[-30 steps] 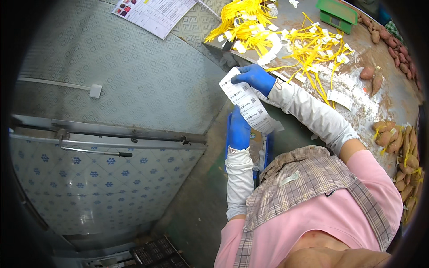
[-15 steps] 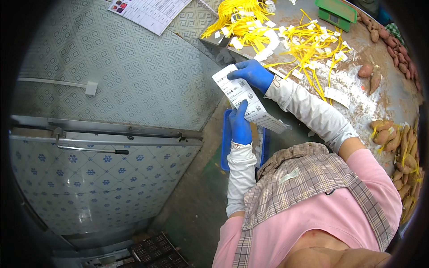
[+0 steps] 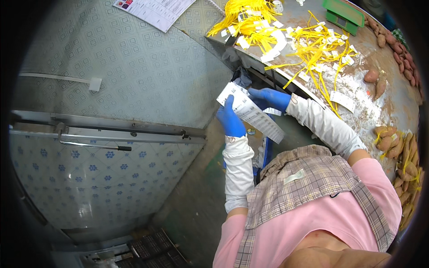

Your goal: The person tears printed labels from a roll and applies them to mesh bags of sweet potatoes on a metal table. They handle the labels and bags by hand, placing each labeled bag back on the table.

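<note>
Labels (image 3: pixel 257 118), several, in two gloved hands (image 3: pixel 231 119) (image 3: pixel 273 99)

Tabletop (image 3: pixel 297 15): metal, and well smeared with brown dirt, a pale glare thrown across the middle!
Yellow ties (image 3: pixel 234 20): a dense heap piled at the far left corner, a looser tangle (image 3: pixel 315 56) spread beside it, white tags (image 3: pixel 347 60) dotted throughout.
Green device (image 3: pixel 344 12): parked at the far edge.
Paper strip (image 3: pixel 343 101): laid near the tangle's end.
Loose tubers (image 3: pixel 371 75): 2 seen together.
Right rim: lined with reddish tubers (image 3: pixel 404 62); nearer, yellow-tied bundles (image 3: pixel 385 143) are heaped.
</note>
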Demonstrator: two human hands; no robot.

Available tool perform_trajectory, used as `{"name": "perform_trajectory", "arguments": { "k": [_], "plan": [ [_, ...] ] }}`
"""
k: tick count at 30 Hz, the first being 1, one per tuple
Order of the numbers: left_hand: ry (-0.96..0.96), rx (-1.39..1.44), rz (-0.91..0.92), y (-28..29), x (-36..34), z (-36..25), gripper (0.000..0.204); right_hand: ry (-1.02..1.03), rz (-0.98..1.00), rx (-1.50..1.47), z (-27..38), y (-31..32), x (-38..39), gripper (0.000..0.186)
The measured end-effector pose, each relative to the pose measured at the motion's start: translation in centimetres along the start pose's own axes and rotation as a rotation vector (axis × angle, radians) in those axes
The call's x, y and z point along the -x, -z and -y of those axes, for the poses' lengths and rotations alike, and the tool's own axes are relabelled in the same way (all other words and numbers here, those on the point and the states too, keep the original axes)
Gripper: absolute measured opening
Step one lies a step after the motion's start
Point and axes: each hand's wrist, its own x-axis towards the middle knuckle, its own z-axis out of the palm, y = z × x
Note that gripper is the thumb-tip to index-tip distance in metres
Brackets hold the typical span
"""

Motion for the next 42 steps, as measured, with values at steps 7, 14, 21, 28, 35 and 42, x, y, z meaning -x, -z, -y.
{"name": "perform_trajectory", "arguments": {
  "k": [7,14,21,28,35,42],
  "plan": [
    [0.037,-0.014,-0.040,1.0,-2.6,0.1,0.032,0.094,-0.176,0.499,-1.5,-1.5,1.3,0.037],
    [0.093,-0.045,0.067,1.4,-3.8,1.0,0.043,0.117,-0.300,0.541,-1.0,-1.3,0.9,0.030],
    [0.505,0.374,0.289,1.4,1.2,4.9,0.058,0.265,-0.475,0.346,0.7,0.5,0.2,0.027],
    [0.452,0.115,0.385,2.6,3.7,6.9,0.038,0.253,-0.541,0.335,1.8,1.0,0.1,0.027],
    [0.294,0.004,0.222,0.9,4.6,6.4,0.028,0.277,-0.486,0.349,1.6,0.4,0.6,0.030],
    [0.168,-0.005,0.011,0.9,2.9,4.3,0.035,-0.082,-0.203,-0.018,-2.4,0.8,2.5,0.047]
  ]
}}
